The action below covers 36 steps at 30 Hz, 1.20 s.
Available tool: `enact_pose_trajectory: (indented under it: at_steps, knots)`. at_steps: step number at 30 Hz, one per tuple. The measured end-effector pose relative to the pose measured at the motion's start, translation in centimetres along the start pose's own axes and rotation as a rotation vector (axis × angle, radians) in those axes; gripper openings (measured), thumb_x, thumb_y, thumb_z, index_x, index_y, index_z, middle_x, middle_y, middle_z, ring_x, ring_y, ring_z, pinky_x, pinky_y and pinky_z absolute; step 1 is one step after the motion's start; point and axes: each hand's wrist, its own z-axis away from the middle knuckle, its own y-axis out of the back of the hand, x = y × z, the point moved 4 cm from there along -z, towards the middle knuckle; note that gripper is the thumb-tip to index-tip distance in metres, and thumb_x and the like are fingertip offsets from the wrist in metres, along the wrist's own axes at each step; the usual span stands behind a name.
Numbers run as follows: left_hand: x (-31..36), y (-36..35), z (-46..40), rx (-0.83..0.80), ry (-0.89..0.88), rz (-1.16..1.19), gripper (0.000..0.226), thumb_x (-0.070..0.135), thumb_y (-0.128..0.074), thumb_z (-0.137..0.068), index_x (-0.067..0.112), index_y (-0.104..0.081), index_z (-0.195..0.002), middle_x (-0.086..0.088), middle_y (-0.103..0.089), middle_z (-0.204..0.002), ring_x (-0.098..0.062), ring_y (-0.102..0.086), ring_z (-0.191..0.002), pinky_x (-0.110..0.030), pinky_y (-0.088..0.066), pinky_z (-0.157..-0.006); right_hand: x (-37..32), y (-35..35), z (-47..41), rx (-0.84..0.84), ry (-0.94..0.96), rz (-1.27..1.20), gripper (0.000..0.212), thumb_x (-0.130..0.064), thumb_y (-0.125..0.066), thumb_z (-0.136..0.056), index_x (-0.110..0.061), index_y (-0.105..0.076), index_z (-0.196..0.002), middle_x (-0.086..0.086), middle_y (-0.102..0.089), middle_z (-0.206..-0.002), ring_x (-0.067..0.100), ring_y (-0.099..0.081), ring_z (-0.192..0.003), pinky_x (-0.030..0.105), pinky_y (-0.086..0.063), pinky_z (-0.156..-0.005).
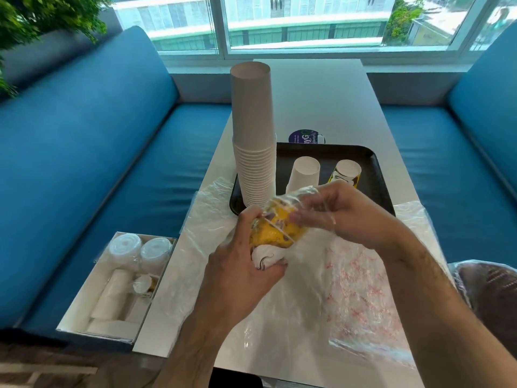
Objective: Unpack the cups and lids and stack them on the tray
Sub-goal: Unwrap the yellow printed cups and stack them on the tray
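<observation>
A plastic-wrapped sleeve of yellow patterned cups (275, 229) lies between my hands above the table's near half. My left hand (246, 264) grips its lower end. My right hand (335, 211) pinches the clear wrap at its upper end. Behind them is the black tray (375, 177). On the tray stand a tall stack of white cups (253, 135) upside down, a short white cup stack (305, 173) and a yellow patterned cup (347, 173), also upside down.
Empty clear plastic bags (361, 289) cover the white table (316, 102) near me. An open white box (117, 284) with wrapped lids and cup sleeves sits on the blue bench at the left. Another blue bench (453, 163) runs along the right.
</observation>
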Motion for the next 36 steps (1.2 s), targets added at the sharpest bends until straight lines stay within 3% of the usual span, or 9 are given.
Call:
enact_pose_trajectory:
  at_steps: [5,9,12,17,24,27,30,33,36]
  knots:
    - [-0.6,0.0,0.1,0.023,0.031,0.078,0.088,0.050,-0.085,-0.072,0.059,-0.016,-0.126,0.017,-0.056,-0.111,-0.004,-0.063,-0.089,-0.017,-0.055,-0.073,0.2,1.0,0.2,0.001,-0.054,-0.046,0.024,-0.022,-0.070,-0.086,-0.009,-0.078,-0.104,0.005,-0.077,-0.103,0.026,-0.073,-0.100,0.042,-0.056,-0.096]
    - [0.0,-0.4,0.1,0.002,0.017,0.081,0.092,0.055,-0.081,-0.073,0.060,-0.013,-0.135,0.017,-0.053,-0.120,-0.009,-0.062,-0.101,-0.030,-0.059,-0.088,-0.1,-0.2,0.2,-0.046,-0.054,0.043,0.014,-0.029,-0.070,-0.085,-0.023,-0.079,-0.096,-0.002,-0.077,-0.098,0.019,-0.072,-0.096,0.039,-0.056,-0.095]
    - [-0.3,-0.3,0.0,0.021,0.022,0.154,0.088,0.052,-0.084,-0.071,0.070,-0.018,-0.127,0.024,-0.057,-0.113,-0.002,-0.064,-0.097,-0.018,-0.058,-0.080,0.1,0.0,0.3,-0.002,-0.041,-0.008,0.012,-0.026,-0.072,-0.085,-0.028,-0.081,-0.092,-0.004,-0.076,-0.099,0.016,-0.071,-0.096,0.030,-0.054,-0.088]
    - [-0.3,0.3,0.1,0.037,0.044,0.236,0.083,0.047,-0.086,-0.069,0.071,-0.022,-0.115,0.031,-0.055,-0.109,0.004,-0.063,-0.091,-0.006,-0.052,-0.067,0.7,1.5,1.0,0.093,0.012,-0.025,0.022,-0.024,-0.072,-0.086,-0.015,-0.081,-0.104,0.001,-0.065,-0.117,0.021,-0.062,-0.113,0.049,-0.053,-0.098]
    - [0.3,0.1,0.2,0.023,0.033,0.275,0.081,0.048,-0.086,-0.068,0.070,-0.024,-0.116,0.029,-0.058,-0.111,0.003,-0.064,-0.093,-0.008,-0.054,-0.070,0.8,1.2,1.3,0.047,-0.020,-0.099,0.026,-0.022,-0.074,-0.082,-0.013,-0.080,-0.105,-0.007,-0.065,-0.132,0.013,-0.054,-0.131,0.041,-0.050,-0.106]
    - [0.5,-0.1,0.2,0.006,0.033,0.277,0.080,0.052,-0.085,-0.067,0.071,-0.024,-0.115,0.030,-0.057,-0.110,0.004,-0.064,-0.093,-0.011,-0.055,-0.071,0.4,1.0,1.3,0.054,0.003,-0.119,0.027,-0.021,-0.076,-0.079,-0.005,-0.079,-0.100,-0.007,-0.070,-0.124,0.011,-0.059,-0.125,0.033,-0.054,-0.099]
    - [0.6,0.1,0.2,0.007,0.050,0.326,0.079,0.058,-0.079,-0.060,0.065,-0.027,-0.119,0.028,-0.057,-0.113,0.002,-0.065,-0.094,-0.013,-0.057,-0.072,1.4,1.9,1.3,0.145,-0.013,-0.163,0.046,-0.025,-0.089,-0.072,0.011,-0.066,-0.088,0.003,-0.070,-0.124,0.024,-0.067,-0.116,0.048,-0.057,-0.095]
    - [0.6,0.8,0.2,0.044,0.072,0.409,0.077,0.056,-0.076,-0.056,0.061,-0.031,-0.118,0.027,-0.057,-0.113,0.006,-0.064,-0.092,-0.009,-0.053,-0.067,2.1,3.1,1.4,0.214,-0.051,-0.243,0.064,-0.036,-0.097,-0.053,-0.012,-0.058,-0.099,0.001,-0.069,-0.118,0.033,-0.069,-0.109,0.046,-0.060,-0.087]
    - [0.7,1.3,0.0,0.092,0.081,0.478,0.072,0.051,-0.076,-0.058,0.059,-0.034,-0.115,0.025,-0.056,-0.111,0.008,-0.062,-0.091,-0.004,-0.048,-0.062,2.5,3.5,1.7,0.193,-0.100,-0.233,0.079,-0.034,-0.096,-0.054,-0.032,-0.056,-0.121,0.006,-0.063,-0.123,0.034,-0.068,-0.109,0.047,-0.059,-0.089]
